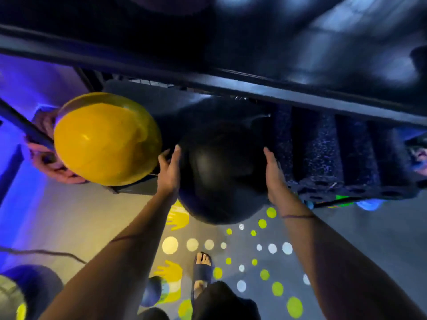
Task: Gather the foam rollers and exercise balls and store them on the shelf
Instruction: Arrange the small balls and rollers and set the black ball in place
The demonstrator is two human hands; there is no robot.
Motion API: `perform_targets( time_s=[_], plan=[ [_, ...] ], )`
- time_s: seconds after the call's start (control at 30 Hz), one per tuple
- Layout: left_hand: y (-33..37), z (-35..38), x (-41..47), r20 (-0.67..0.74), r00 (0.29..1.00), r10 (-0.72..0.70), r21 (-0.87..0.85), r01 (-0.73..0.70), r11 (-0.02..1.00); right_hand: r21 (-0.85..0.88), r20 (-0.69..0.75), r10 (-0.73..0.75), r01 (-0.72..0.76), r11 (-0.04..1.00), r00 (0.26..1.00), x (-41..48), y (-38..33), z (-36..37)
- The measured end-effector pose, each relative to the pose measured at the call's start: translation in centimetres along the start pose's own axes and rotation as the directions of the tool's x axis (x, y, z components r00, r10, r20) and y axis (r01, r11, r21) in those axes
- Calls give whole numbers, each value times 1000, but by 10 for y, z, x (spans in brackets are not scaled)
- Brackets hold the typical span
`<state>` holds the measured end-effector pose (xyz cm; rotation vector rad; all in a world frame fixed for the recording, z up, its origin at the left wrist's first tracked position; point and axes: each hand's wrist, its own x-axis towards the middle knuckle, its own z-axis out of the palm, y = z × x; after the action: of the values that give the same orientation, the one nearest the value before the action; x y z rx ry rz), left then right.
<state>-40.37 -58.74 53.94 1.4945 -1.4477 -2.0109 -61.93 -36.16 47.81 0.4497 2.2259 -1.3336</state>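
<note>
Currently we are seating the black ball (221, 172) at the front edge of the shelf (277, 94), just beside the foam rollers (318, 153) — left hand (169, 167) and right hand (275, 174) press its sides, fingers straight. Next move, in our judgement — push it fully in, then release.

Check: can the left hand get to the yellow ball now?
Probably yes: the yellow ball sits just beside the left hand with nothing between, though that hand is busy pressing against the black ball.

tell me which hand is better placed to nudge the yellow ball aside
Left, likely. The left hand sits between the yellow ball and the black ball; the right hand is on its far side, by the foam rollers.
</note>
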Motion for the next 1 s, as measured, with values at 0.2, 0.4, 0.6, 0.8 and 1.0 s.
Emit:
perform_targets(
  time_s=[0.2, 0.4, 0.6, 0.8, 1.0],
  plan=[
    [9, 65, 22, 370, 894, 254, 484, -419, 769, -400, 172, -328, 370, 839, 929, -37, -52, 17],
    [7, 60, 30, 415, 902, 123, 740, -413, 531, -645, 301, -306, 429, 632, 903, -13, -67, 13],
    [-6, 16, 25, 347, 930, 125, 742, -354, 569, -743, 239, -280, 360, 564, 930, -7, -86, 26],
    [-35, -56, 4, 277, 946, 172, 717, -322, 618, -655, 14, -254, 201, 728, 967, -52, -51, 70],
    [-115, -165, -19, 40, 999, 17, 539, -36, 842, -593, -7, -166, 129, 794, 986, -162, 59, 176]
  ],
)
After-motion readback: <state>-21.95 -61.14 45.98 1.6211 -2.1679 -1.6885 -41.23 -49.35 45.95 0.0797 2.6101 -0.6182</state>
